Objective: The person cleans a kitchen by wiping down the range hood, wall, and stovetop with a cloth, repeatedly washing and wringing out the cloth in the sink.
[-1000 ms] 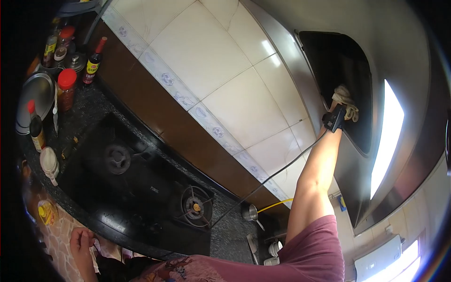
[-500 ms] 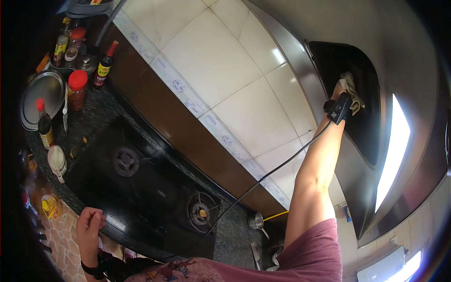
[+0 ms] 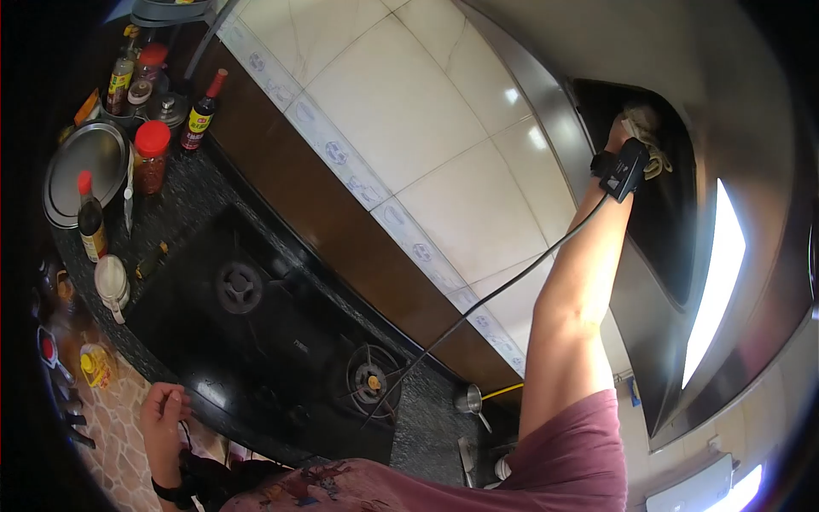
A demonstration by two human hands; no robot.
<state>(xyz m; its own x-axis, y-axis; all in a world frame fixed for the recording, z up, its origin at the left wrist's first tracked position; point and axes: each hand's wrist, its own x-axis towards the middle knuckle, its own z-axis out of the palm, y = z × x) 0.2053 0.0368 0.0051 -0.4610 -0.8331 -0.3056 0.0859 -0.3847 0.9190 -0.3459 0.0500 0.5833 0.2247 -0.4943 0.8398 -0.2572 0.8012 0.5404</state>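
My right hand (image 3: 621,130) is raised to the range hood (image 3: 546,85) at upper right. It presses a crumpled beige cloth (image 3: 655,158) against the hood's dark recessed panel (image 3: 670,247); some of its fingers are hidden by the cloth. At lower left, my left hand (image 3: 164,408) hangs by the front edge of the black gas stove (image 3: 281,375). Its fingers are loosely bent with nothing in them.
A dark cable (image 3: 503,303) runs from my right wrist across the stove. On the left counter are a red-topped sauce bottle (image 3: 201,115), a red-lidded jar (image 3: 151,162), a round metal lid (image 3: 85,175) and a white mug (image 3: 111,286). A small pot (image 3: 467,398) stands right of the stove.
My right hand and the cloth have shifted slightly up the dark panel. The view has tilted a little; my left hand stays beside the stove edge.
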